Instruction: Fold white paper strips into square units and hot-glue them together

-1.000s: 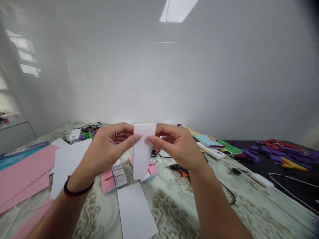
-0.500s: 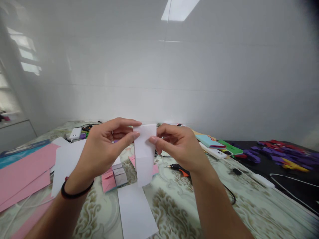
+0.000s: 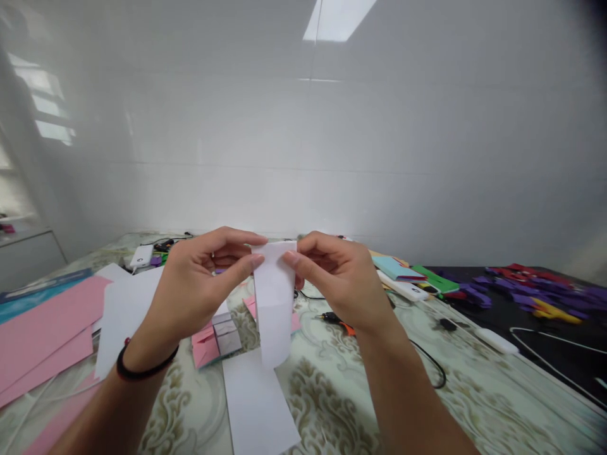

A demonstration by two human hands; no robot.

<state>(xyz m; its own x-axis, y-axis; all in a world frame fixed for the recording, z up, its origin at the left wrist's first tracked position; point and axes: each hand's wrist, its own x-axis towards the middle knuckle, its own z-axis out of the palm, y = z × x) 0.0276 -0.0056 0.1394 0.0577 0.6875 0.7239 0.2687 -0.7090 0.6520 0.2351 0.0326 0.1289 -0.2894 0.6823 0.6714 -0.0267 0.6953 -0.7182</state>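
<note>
Between my hands hangs a narrow folded strip of white paper (image 3: 275, 309), held up above the table with its lower end curling down. My left hand (image 3: 208, 278) pinches its upper left edge with thumb and forefinger; a dark band circles that wrist. My right hand (image 3: 339, 275) grips the upper right edge, its thumb pressed on the front face and the other fingers behind. Directly below lies a flat white sheet (image 3: 260, 404), partly covered by the strip. A folded pink and grey paper piece (image 3: 215, 341) rests just left of the strip.
Pink sheets (image 3: 52, 328) and white paper (image 3: 126, 309) lie at left. Behind my right hand is a black and orange tool (image 3: 334, 318) with a cable. A power strip (image 3: 403, 287), a light blue folded card (image 3: 396, 267) and purple pieces (image 3: 521, 294) are at right.
The right thumb has moved slightly up towards the strip's top edge. The strip's lower end hangs a little lower over the white sheet. Both hands keep their hold.
</note>
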